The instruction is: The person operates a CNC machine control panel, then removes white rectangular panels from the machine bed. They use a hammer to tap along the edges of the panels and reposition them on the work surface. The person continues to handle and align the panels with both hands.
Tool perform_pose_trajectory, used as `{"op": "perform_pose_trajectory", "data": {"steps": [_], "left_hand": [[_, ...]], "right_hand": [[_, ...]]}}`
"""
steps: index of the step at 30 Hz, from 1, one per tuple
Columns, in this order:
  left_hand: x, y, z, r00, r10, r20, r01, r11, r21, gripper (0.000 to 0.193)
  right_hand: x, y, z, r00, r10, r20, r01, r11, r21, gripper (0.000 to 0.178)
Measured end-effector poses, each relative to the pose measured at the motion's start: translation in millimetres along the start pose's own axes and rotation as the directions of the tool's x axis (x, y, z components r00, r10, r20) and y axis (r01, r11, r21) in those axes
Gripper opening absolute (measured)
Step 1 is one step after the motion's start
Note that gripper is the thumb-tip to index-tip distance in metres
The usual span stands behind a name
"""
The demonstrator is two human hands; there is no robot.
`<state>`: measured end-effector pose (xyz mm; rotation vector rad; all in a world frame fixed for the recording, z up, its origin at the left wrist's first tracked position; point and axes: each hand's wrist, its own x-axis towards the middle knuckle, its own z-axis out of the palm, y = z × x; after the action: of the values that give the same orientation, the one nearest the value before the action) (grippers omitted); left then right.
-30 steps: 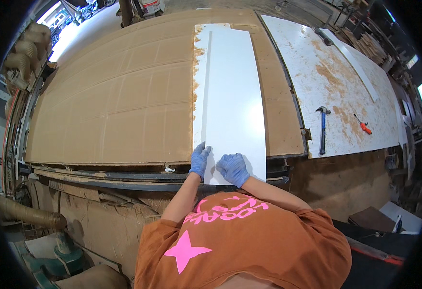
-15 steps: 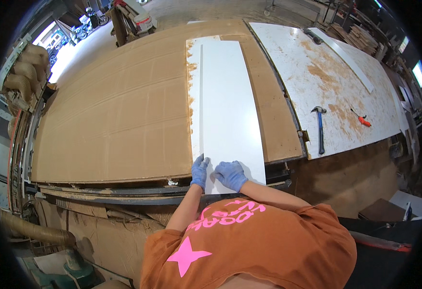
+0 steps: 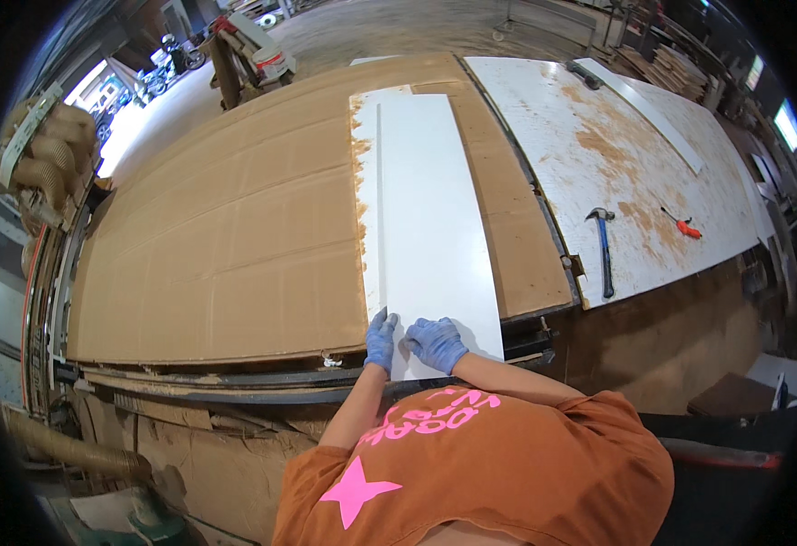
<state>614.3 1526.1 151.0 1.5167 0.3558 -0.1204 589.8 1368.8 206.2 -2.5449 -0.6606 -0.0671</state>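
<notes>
A long white panel [image 3: 435,218] lies lengthwise in front of me, with brown smears along its left edge. A thin grey line [image 3: 380,200], a strip or a groove, runs along it near that edge and ends at my left hand. My left hand [image 3: 380,342], in a blue glove, rests at the panel's near left corner, fingers drawn together over the line's near end. Just to its right my right hand [image 3: 438,348], also gloved, is curled in a fist-like grip on the panel's near end. What either hand holds is too small or hidden to make out.
Brown cardboard [image 3: 226,237] covers the table under the panel. On the white, stained board [image 3: 635,155] to the right lie a blue-handled hammer [image 3: 606,255], a red-handled tool [image 3: 687,227] and a long white strip [image 3: 644,114]. Ribbed hoses [image 3: 48,164] stand at the far left.
The view has tilted slightly, so the table sits lower in it. Both hands stay at the panel's near end, with my right hand's fingers shifted a little.
</notes>
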Motion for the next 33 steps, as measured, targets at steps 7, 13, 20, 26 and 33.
{"op": "perform_pose_trajectory", "data": {"steps": [7, 13, 20, 26, 33], "left_hand": [[8, -20, -7, 1.0, -0.01, -0.029, 0.009, 0.999, -0.036, 0.046], [11, -25, -10, 0.999, 0.0, -0.037, -0.002, 0.998, -0.061, 0.044], [11, -20, -10, 1.0, -0.007, -0.013, 0.006, 0.998, -0.065, 0.047], [8, -19, -6, 0.998, 0.001, -0.064, -0.008, 0.995, -0.1, 0.043], [2, -12, -13, 0.999, -0.019, 0.039, 0.022, 0.997, -0.076, 0.047]], "right_hand": [[-12, 8, -1, 0.99, -0.14, 0.029, 0.141, 0.989, -0.041, 0.018], [-2, 2, 1, 1.0, -0.016, 0.004, 0.016, 1.0, -0.012, 0.02], [-17, 5, -2, 0.99, -0.13, 0.062, 0.132, 0.99, -0.042, 0.018], [-18, 17, 10, 0.99, -0.134, -0.04, 0.137, 0.985, 0.104, 0.022], [-11, 21, -10, 0.984, -0.178, 0.017, 0.177, 0.983, 0.047, 0.022]]}}
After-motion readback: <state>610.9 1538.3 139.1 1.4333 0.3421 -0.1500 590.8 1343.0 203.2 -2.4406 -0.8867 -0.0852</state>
